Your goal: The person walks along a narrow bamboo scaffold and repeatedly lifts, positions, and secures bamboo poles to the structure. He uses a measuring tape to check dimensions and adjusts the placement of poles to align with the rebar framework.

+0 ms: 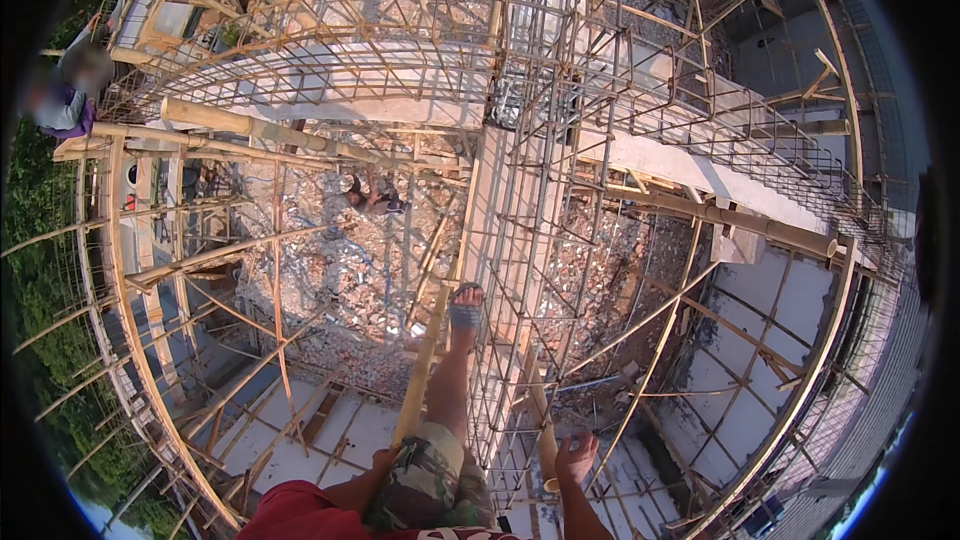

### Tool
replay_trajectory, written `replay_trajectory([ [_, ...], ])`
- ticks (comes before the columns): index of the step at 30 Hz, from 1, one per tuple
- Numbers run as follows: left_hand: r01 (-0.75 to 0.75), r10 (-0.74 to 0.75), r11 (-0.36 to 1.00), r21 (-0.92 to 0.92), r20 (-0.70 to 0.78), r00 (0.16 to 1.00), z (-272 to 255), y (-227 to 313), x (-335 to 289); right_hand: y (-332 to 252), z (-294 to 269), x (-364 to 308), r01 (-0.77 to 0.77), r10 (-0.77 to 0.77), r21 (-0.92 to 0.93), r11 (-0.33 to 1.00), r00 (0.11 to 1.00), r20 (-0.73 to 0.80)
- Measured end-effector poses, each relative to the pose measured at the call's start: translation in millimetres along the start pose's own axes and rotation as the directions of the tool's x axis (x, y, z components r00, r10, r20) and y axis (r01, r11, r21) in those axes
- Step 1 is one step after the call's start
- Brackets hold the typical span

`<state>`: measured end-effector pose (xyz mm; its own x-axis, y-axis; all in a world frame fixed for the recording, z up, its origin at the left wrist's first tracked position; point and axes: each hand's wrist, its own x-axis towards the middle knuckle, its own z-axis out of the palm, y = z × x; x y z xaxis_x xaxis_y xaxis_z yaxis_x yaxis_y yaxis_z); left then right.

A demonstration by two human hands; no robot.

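The wearer's two bare hands low over an open construction frame, viewed from the head. The right hand (577, 458) is raised, its fingers bent and parted in a loose spread. Just left of it stands a tan, round bamboo pole (545, 430), its cut lower end beside the wrist; whether hand and pole touch cannot be told. The left hand (383, 459) lies well to the left of the right one, beside the green-and-brown camouflage shorts (427, 475) and close to the lower end of a second pole, a long yellowish bamboo length (423, 370) slanting forward from it. This hand is partly hidden, and whether it is closed on that pole cannot be told. Forward of and between the hands, a bare leg ends in a foot in grey footwear (465, 314), at the left edge of a long, pale wooden beam form (488, 200). Along the form, ahead of both hands, runs a long cage of brownish steel bars (530, 205), crossed farther forward by a curved steel cage (330, 70). Below and ahead of the left hand lies reddish, broken masonry rubble (340, 275). Far forward and left of the same hand, at the frame's edge, is a co-worker in a purple garment (68, 115).
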<state>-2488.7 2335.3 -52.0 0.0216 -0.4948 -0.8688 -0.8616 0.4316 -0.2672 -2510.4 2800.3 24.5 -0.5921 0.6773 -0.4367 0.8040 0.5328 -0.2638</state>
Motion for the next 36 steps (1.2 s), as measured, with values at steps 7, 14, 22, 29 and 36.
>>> replay_trajectory([
  [7, -0.03, 0.029, 0.999, -0.02, -0.029, 0.999, -5, -1, 6, -234, -18, 277, 0.427, -0.347, 0.158, 0.89, 0.862, -0.37],
  [14, 0.01, -0.001, 0.988, -0.154, 0.06, 0.998, -4, -11, 11, -421, -33, 433, 0.19, -0.169, 0.051, 0.98, 0.947, -0.272],
  [22, 0.115, -0.127, 0.982, -0.151, -0.071, 0.989, -1, 11, -29, -429, 3, 446, 0.08, -0.091, -0.124, 0.989, 0.993, -0.08],
  [29, 0.253, -0.22, 0.907, -0.337, 0.133, 0.966, -21, 56, -68, -425, 1, 450, 0.081, -0.094, -0.124, 0.989, 0.99, -0.104],
  [36, 0.155, -0.156, 0.988, 0.013, 0.084, 0.984, -28, 91, -75, -424, 2, 452, 0.078, -0.091, -0.117, 0.99, 0.989, -0.115],
])
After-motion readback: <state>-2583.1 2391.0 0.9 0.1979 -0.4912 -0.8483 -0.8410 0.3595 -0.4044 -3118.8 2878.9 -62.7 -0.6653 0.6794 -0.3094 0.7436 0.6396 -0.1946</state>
